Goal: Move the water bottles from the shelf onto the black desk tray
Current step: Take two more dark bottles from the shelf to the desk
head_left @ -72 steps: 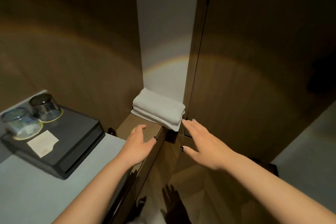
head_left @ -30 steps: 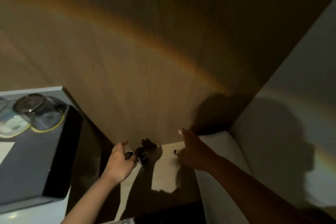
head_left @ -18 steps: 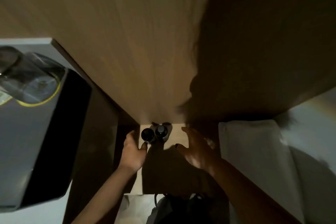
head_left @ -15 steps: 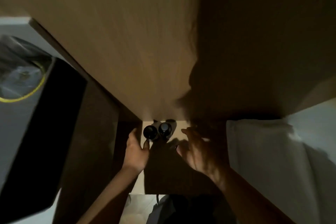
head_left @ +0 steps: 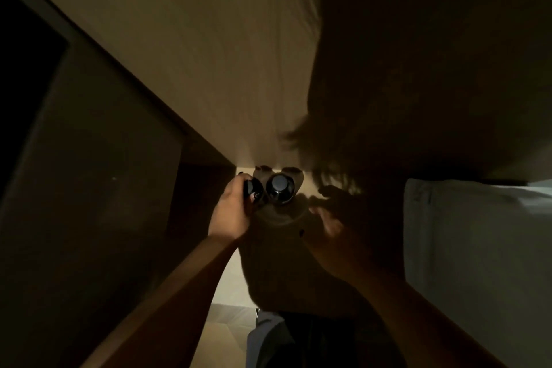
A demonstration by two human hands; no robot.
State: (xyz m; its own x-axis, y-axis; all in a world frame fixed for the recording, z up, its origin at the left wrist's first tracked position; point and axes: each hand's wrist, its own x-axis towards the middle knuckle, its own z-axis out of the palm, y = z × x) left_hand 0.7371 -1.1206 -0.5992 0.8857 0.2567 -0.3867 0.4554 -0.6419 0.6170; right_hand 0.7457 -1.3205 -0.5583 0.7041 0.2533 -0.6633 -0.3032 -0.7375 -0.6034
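Two dark-capped water bottles stand side by side on a low wooden shelf (head_left: 230,281), seen from straight above. My left hand (head_left: 230,215) is wrapped around the left bottle (head_left: 252,188), fingers curled on its neck. The right bottle (head_left: 279,188) stands free beside it. My right hand (head_left: 331,218) hovers in shadow just right of that bottle, fingers spread, touching nothing that I can see. The black desk tray is out of view except perhaps a dark edge at the far left.
A wooden wall panel (head_left: 209,54) rises behind the shelf. A dark cabinet side (head_left: 89,188) borders the left. A folded white towel (head_left: 478,248) lies on the shelf to the right. My shadow darkens the right half.
The camera has dropped closer over the shelf and the tray slid out of view. My left hand has closed around the left bottle; my right hand has neared the other.
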